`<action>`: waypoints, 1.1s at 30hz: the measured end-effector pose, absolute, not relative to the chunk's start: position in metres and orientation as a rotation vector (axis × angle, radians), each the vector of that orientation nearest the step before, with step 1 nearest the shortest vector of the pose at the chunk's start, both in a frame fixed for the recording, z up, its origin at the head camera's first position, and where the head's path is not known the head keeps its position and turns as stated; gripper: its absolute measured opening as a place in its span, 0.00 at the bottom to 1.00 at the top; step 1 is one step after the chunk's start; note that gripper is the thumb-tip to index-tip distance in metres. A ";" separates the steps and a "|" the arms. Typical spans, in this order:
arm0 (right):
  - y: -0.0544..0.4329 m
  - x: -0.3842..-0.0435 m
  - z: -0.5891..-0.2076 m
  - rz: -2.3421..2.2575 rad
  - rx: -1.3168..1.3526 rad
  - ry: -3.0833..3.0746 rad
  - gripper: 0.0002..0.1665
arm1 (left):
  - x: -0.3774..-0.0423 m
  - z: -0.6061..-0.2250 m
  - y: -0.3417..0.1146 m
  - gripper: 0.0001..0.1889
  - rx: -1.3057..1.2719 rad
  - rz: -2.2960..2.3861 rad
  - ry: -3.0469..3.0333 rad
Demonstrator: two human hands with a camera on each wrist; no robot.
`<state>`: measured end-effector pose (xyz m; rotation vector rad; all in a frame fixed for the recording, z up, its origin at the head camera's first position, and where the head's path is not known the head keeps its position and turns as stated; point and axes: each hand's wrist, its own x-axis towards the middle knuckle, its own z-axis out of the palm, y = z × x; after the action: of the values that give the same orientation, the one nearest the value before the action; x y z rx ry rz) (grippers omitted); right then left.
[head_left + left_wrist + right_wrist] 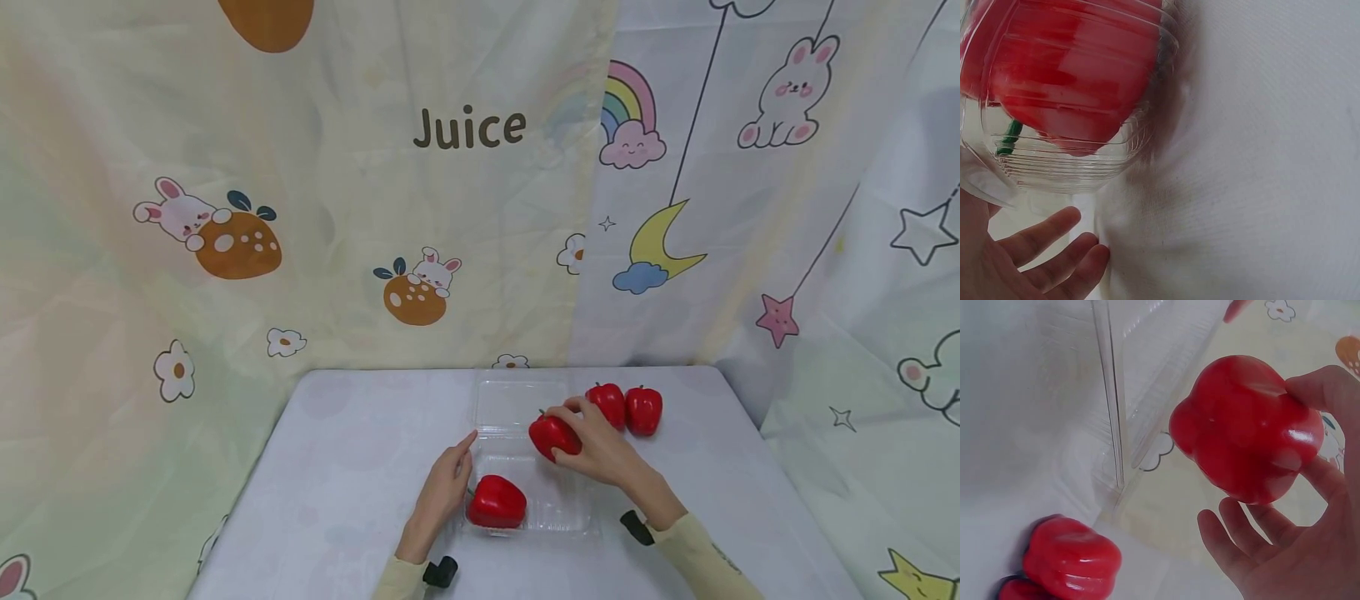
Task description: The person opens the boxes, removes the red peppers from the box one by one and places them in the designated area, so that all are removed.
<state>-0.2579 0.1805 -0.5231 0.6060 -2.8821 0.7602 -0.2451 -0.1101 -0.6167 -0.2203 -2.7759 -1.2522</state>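
My right hand grips a red bell pepper between thumb and fingers, raised over the right half of a clear plastic clamshell box. Another red bell pepper lies on its side in the left part of the box's base, its green stem pointing left. At the box's left edge is my left hand, index finger extended along the hinge side. In the left wrist view, several fingers of that hand lie loosely bent beside the clear wall, holding no pepper; whether a fingertip touches the rim is hidden.
Two more red peppers, one nearer the box and one farther right, stand side by side at the back right. The open lid lies flat toward the back of the white table. Printed cloth hangs behind.
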 end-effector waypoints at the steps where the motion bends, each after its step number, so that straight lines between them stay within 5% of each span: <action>1: 0.181 -0.258 -0.523 0.763 0.603 -2.881 0.48 | -0.245 -0.617 -0.110 0.23 -0.220 -1.251 -2.775; 33: 0.204 -0.257 -0.525 0.820 0.514 -2.847 0.48 | -0.246 -0.617 -0.109 0.23 -0.213 -1.202 -2.779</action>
<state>-0.2568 0.2035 -0.5255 0.5142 -2.8471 0.8198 -0.2464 -0.1091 -0.6165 -0.2126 -2.7791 -1.2022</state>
